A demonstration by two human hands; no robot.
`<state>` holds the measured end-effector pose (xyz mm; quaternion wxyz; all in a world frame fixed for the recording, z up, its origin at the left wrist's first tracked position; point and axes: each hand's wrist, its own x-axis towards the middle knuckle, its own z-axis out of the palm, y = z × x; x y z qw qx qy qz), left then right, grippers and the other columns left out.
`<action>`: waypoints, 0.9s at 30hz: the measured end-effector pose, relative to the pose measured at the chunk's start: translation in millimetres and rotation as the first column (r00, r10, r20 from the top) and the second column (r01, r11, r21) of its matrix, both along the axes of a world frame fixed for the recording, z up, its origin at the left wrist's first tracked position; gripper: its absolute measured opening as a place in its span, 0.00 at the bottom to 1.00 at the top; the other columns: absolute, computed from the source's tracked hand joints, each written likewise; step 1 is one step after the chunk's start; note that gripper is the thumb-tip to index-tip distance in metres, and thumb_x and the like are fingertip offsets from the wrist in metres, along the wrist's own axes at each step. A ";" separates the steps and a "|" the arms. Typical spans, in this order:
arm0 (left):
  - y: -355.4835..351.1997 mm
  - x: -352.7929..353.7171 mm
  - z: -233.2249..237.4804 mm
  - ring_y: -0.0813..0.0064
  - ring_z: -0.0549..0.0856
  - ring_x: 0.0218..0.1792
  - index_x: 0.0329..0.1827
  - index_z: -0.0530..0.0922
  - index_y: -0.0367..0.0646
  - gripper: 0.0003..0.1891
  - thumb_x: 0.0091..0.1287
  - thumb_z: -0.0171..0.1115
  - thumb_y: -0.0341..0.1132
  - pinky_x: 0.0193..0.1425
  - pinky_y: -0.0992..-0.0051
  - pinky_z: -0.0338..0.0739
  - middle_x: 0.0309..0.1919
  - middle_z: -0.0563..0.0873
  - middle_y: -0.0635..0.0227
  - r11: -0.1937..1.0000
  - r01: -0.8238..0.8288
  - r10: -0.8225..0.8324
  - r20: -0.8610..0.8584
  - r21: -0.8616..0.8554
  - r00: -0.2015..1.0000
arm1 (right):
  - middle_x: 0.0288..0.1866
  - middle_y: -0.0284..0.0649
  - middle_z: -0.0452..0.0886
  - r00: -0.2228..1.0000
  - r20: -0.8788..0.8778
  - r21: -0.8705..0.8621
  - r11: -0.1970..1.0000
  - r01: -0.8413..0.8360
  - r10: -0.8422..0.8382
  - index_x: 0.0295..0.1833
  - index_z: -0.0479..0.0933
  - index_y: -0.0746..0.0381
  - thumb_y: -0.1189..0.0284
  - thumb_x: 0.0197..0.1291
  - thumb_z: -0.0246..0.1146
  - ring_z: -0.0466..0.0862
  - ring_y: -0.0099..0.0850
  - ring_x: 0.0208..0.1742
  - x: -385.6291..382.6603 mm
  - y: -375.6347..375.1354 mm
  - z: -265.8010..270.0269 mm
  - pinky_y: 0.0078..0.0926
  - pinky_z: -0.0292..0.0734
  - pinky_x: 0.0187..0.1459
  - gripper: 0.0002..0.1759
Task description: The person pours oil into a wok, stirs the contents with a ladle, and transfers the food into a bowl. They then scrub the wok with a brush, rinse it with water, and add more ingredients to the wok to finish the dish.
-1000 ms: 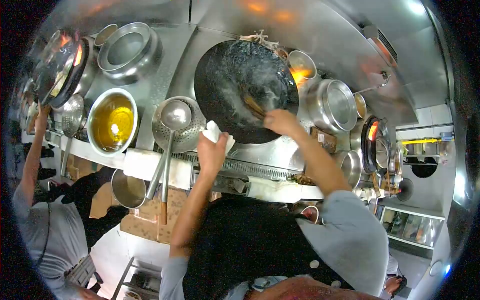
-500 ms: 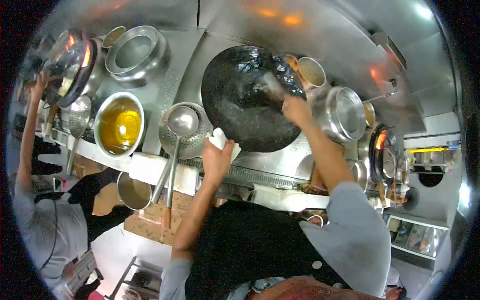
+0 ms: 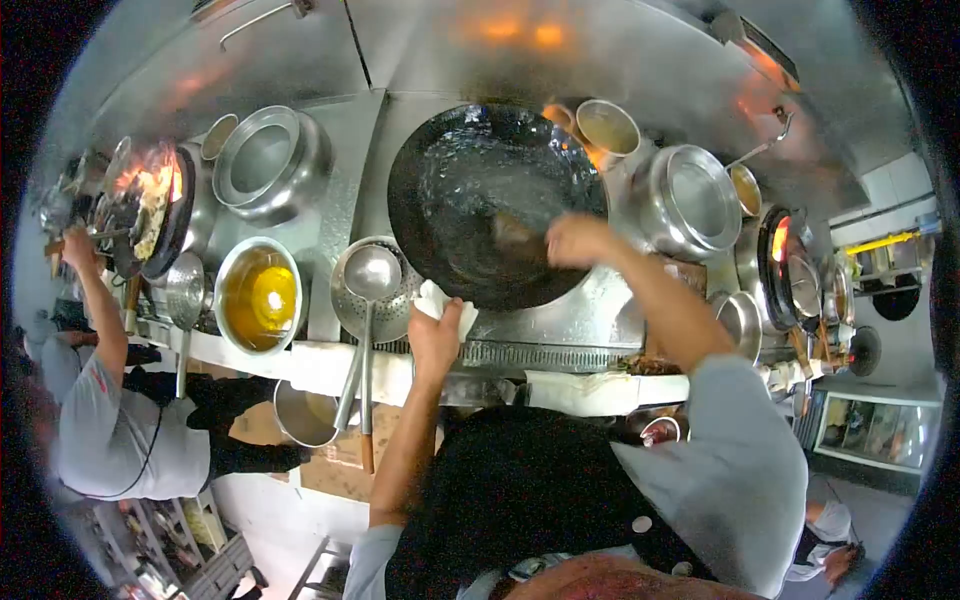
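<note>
My left hand [image 3: 435, 340] is closed around a folded white cloth [image 3: 447, 308] at the near-left rim of a large black wok [image 3: 440, 180]. The wok's inside looks wet, with water swirling in it. Over its right side is my right hand [image 3: 583, 242], closed on what looks like a wok brush [image 3: 515, 236]. Motion blurs the brush, whose end points down into the wok. Left of my left hand, a metal ladle [image 3: 372, 270] rests on a perforated strainer [image 3: 344, 305], their handles hanging over the counter's near edge.
A pot of yellow oil [image 3: 222, 305] and a round metal pot [image 3: 308, 165] stand left. Another metal pot [image 3: 650, 205] is right of the wok, beside a small container [image 3: 608, 128]. A co-worker [image 3: 135, 430] works at a flaming wok far left. Flame shows at the right burner [image 3: 780, 240].
My right hand has moved down and slightly left, bringing the brush lower in the wok. My left hand keeps the cloth at the rim. The view has shifted, and flames at the co-worker's wok have grown.
</note>
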<state>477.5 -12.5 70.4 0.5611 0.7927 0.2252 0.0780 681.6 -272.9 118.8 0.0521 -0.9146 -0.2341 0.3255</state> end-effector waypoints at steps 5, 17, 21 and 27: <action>-4.2 -4.1 1.8 0.64 0.88 0.38 0.45 0.81 0.31 0.17 0.64 0.71 0.38 0.46 0.65 0.81 0.36 0.89 0.55 0.996 0.002 0.003 0.058 -0.092 0.998 | 0.46 0.56 0.88 0.922 0.315 0.327 0.938 0.118 -0.226 0.45 0.85 0.62 0.64 0.60 0.59 0.88 0.53 0.48 90.0 59.0 -62.2 0.52 0.83 0.51 0.16; -7.6 9.4 -0.8 0.77 0.83 0.33 0.43 0.83 0.38 0.13 0.70 0.67 0.40 0.39 0.73 0.76 0.34 0.86 0.70 0.897 -0.151 0.131 -0.076 -0.415 0.988 | 0.28 0.37 0.84 0.717 0.697 0.001 0.999 0.049 -0.036 0.43 0.79 0.52 0.66 0.60 0.63 0.86 0.42 0.33 72.8 -46.6 -5.9 0.50 0.82 0.36 0.07; -9.4 10.6 7.6 0.78 0.82 0.33 0.43 0.81 0.38 0.11 0.71 0.66 0.38 0.38 0.74 0.75 0.35 0.85 0.69 0.891 -0.152 0.116 -0.108 -0.427 0.987 | 0.42 0.43 0.89 0.840 0.391 0.569 0.816 0.101 -0.376 0.42 0.83 0.53 0.63 0.59 0.63 0.88 0.49 0.44 78.4 86.4 -49.4 0.48 0.83 0.49 0.09; 3.8 3.5 16.4 0.77 0.82 0.34 0.47 0.81 0.39 0.17 0.73 0.66 0.47 0.36 0.72 0.76 0.38 0.85 0.68 0.859 -0.064 0.032 -0.072 -0.507 0.997 | 0.40 0.49 0.88 0.968 0.198 0.474 0.879 0.041 -0.152 0.50 0.84 0.56 0.61 0.61 0.66 0.88 0.49 0.46 -110.7 104.2 0.2 0.47 0.82 0.49 0.15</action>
